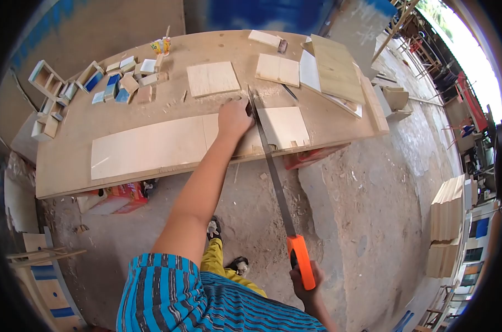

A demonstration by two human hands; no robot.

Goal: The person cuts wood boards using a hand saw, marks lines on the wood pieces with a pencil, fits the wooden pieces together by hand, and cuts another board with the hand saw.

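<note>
My right hand (309, 276) is closed around the orange handle (301, 260) of a handsaw. The long grey saw blade (276, 180) runs up and forward across a pale wooden board (157, 145), with its tip beyond the board's far edge. Just left of the blade, my left hand (235, 117) bears down on the board, its fingers curled at the far edge. To the right of the blade lies the board's shorter section (284, 126); its near edge is chipped. Whether the cut goes all the way through, I cannot tell.
The worktable (68, 160) carries a square panel (212, 79), another panel (277, 69), leaning sheets (337, 66), a dark pencil-like stick (290, 92) and several small painted offcuts (129, 83). Small bottles (161, 45) stand at the back. Stacked boards (446, 227) rise at right.
</note>
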